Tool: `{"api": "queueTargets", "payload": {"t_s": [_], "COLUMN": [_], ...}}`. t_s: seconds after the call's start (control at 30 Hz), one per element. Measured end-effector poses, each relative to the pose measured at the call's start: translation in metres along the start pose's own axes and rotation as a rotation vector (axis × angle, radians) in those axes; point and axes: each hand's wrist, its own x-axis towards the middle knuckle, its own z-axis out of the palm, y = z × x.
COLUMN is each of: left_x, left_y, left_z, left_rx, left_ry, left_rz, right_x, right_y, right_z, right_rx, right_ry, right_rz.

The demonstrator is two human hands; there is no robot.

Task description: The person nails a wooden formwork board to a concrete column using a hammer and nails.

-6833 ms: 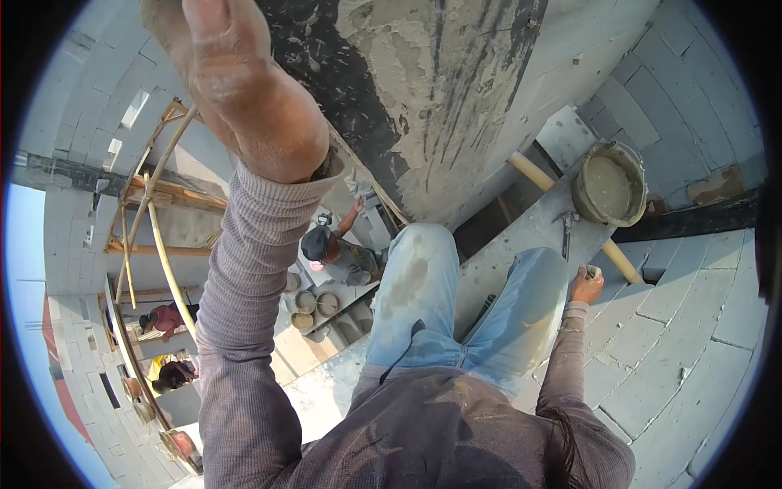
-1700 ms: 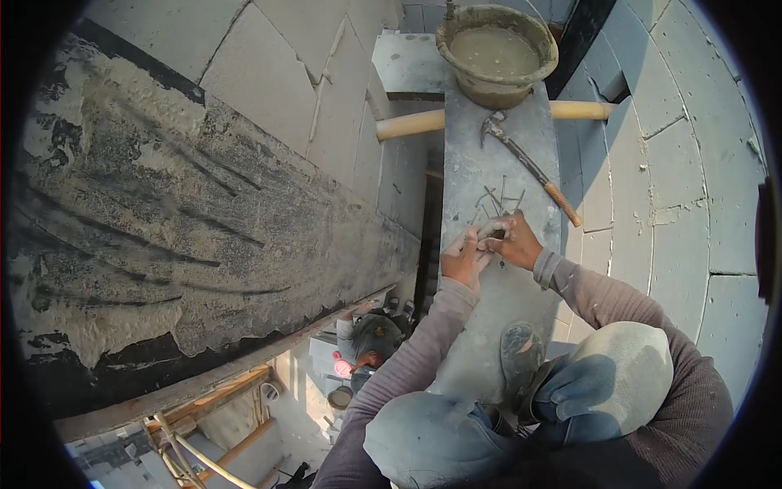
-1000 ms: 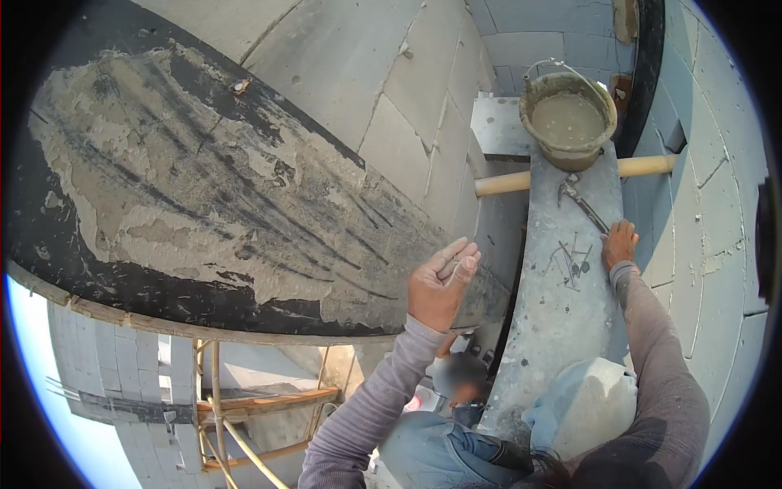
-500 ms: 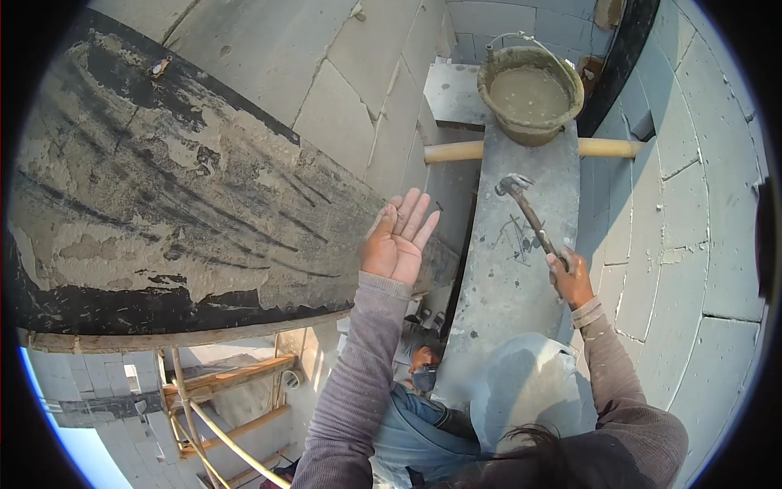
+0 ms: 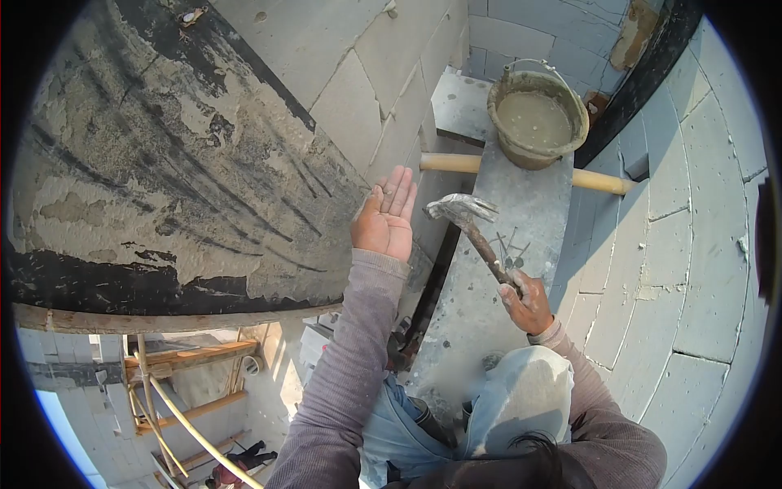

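Observation:
My right hand (image 5: pixel 528 303) is closed around the handle of a claw hammer (image 5: pixel 481 236), whose metal head is raised over the plank and points toward my left hand. My left hand (image 5: pixel 386 218) is held out, palm up, beside the block wall. Its thumb and forefinger are pinched together while the other fingers stretch out. Whatever may be between the thumb and forefinger is too small to make out. Several loose nails (image 5: pixel 511 244) lie on the grey plank (image 5: pixel 464 318), just beyond my right hand.
A bucket (image 5: pixel 533 155) of grey, watery mix stands at the plank's far end. Under the plank runs a bamboo pole (image 5: pixel 603 181). Block walls (image 5: pixel 652 269) rise on both sides. A mortar-smeared black panel (image 5: pixel 187 187) fills the left. A lower level with bamboo poles (image 5: pixel 195 428) shows below.
The hammer and my right hand have moved left, bringing the head nearer my left hand. My view has shifted, and the person seen below the plank is now mostly hidden.

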Motion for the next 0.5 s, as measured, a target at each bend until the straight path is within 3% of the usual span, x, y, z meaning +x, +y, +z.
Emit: {"api": "queueTargets", "payload": {"t_s": [0.07,0.13,0.37,0.43,0.5], "left_x": [0.006,0.002,-0.002,-0.002,-0.001], "left_y": [0.006,0.007,0.009,0.009,0.01], "left_z": [-0.004,-0.006,-0.009,-0.01,-0.014], "left_rx": [-0.037,-0.075,-0.039,-0.052,-0.078], "left_ry": [0.02,0.04,0.023,0.063,0.047], "left_rz": [0.006,0.013,-0.009,-0.006,-0.022], "right_x": [0.005,0.018,0.035,0.035,0.035], "right_y": [-0.005,-0.034,-0.029,-0.037,-0.037], "right_z": [0.001,0.003,0.019,0.025,0.027], "right_rx": [0.039,0.3,0.227,0.395,0.35], "right_ry": [0.012,-0.007,0.0,-0.002,0.007], "right_rz": [-0.092,-0.082,-0.069,-0.034,-0.056]}}
